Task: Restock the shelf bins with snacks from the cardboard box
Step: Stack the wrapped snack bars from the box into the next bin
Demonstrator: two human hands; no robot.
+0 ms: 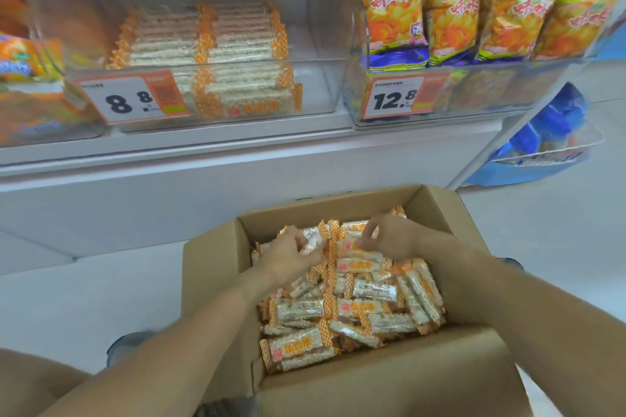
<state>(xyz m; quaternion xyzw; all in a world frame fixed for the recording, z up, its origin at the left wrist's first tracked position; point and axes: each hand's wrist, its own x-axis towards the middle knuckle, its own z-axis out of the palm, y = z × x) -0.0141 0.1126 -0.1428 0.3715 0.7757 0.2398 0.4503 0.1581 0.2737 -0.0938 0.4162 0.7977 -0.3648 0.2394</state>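
An open cardboard box (210,267) stands on the floor below me, filled with several orange-and-clear wrapped snack bars (342,310). Both my hands are inside it at the far end. My left hand (288,257) curls its fingers round some bars on the pile. My right hand (389,239) pinches a bar by its wrapper beside the left hand. Above, a clear shelf bin (321,54) holds rows of the same bars (206,44), with free room at its right side.
A price tag reading 8.8 (132,98) hangs on that bin. To the right, another clear bin (359,105) with a 12.8 tag holds orange-and-purple chip bags (450,7). A wire basket (548,152) of blue packs stands on the floor at the right.
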